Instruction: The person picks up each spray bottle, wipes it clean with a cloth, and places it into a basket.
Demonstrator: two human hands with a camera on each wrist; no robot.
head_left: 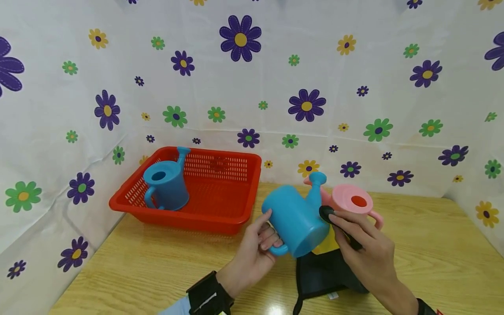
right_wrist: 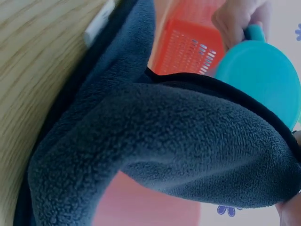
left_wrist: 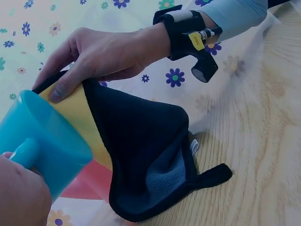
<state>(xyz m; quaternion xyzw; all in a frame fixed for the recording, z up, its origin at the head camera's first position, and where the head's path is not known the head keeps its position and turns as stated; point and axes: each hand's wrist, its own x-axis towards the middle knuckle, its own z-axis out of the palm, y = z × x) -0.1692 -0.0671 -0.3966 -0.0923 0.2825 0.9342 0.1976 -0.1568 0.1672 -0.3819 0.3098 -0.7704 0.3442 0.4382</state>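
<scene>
A blue toy watering can [head_left: 297, 218] is held tilted above the table, its spout pointing up and away. My left hand [head_left: 256, 251] grips it by the handle, with the thumb against its side. In my right hand [head_left: 368, 249] a dark grey and yellow cloth [head_left: 324, 271] is pinched between thumb and fingers, right at the can's spout side. The cloth [left_wrist: 141, 146] hangs down in folds toward the table, its yellow face toward the can in the left wrist view. Behind the right hand stands a pink watering can [head_left: 352, 199], partly hidden.
A red plastic basket [head_left: 212, 223] sits at the back left of the wooden table [head_left: 165, 267]. Inside it, on the left, stands another blue watering can [head_left: 167, 186]. A white sheet with printed flowers [head_left: 267, 78] hangs behind and beside the table.
</scene>
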